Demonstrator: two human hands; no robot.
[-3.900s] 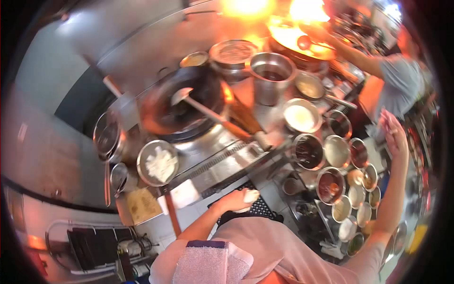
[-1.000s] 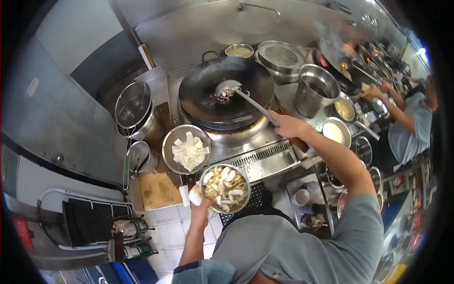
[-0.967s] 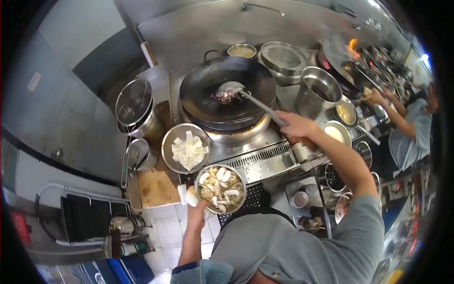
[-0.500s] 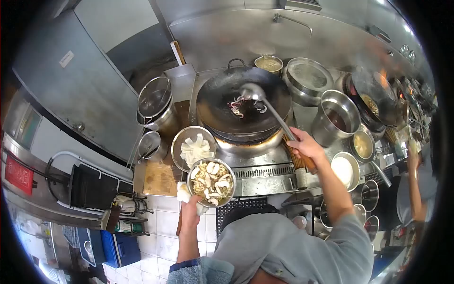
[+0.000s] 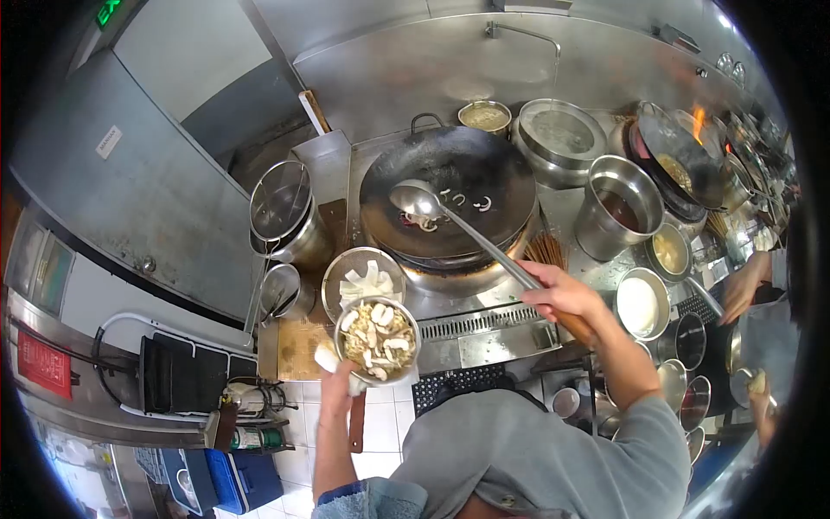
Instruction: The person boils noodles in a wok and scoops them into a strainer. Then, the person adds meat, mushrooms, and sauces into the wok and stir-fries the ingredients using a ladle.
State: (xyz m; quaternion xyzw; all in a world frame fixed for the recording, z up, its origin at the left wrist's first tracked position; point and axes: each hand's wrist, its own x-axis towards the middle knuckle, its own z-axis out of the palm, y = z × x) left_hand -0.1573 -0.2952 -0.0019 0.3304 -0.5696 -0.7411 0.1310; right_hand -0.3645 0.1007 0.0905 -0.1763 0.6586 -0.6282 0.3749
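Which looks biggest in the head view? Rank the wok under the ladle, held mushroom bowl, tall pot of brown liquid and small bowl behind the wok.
1. Wok
2. Tall pot and mushroom bowl, unranked: close in apparent size, and the held bowl may be nearer the camera.
3. Small bowl

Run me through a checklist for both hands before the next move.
1. Right hand grips the long steel ladle with wooden handle: ok.
2. Ladle's head inside the wide black metal wok: ok.
3. Left hand holds the round steel bowl, sliced mushrooms inside it: ok.
4. Clear view of the round grey mesh strainer: not ok; the bowl hides its near part.
5. Bowl not touching strainer: cannot tell; they overlap in view.
6. Flame beneath wok: cannot tell; hidden.
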